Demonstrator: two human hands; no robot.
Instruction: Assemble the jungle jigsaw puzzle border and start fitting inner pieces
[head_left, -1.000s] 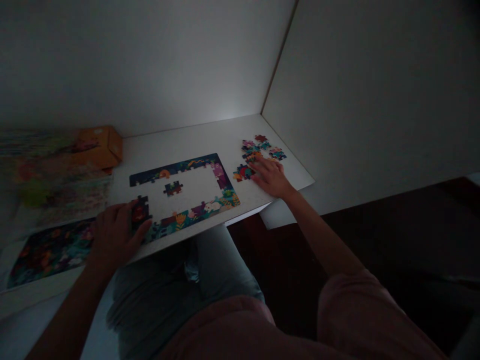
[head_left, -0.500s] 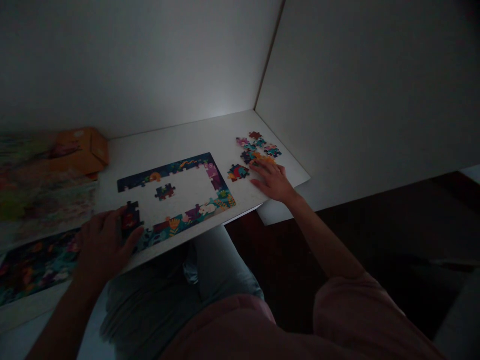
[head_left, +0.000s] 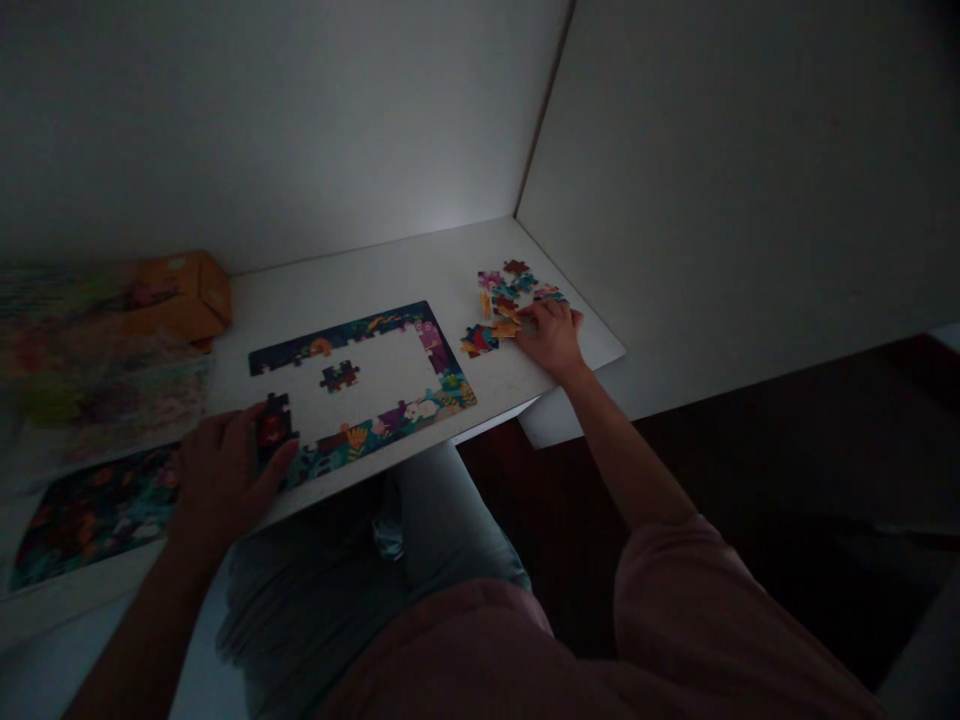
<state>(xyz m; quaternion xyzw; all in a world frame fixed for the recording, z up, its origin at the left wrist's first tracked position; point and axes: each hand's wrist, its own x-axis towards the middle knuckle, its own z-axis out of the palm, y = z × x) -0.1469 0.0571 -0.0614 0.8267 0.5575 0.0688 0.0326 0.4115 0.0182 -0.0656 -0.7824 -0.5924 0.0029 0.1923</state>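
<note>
The right hand (head_left: 551, 338) has slid up and lies open on the loose puzzle pieces (head_left: 501, 303) at 2 o'clock, the left hand (head_left: 225, 480) touches a dark piece (head_left: 274, 425) (held or not, I can't tell), and the puzzle border (head_left: 352, 335) is nearly done, its middle still white.

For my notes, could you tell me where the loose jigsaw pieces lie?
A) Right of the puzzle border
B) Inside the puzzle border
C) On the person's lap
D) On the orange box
A: the loose jigsaw pieces lie on the white desk right of the puzzle border, under the right hand.
</note>
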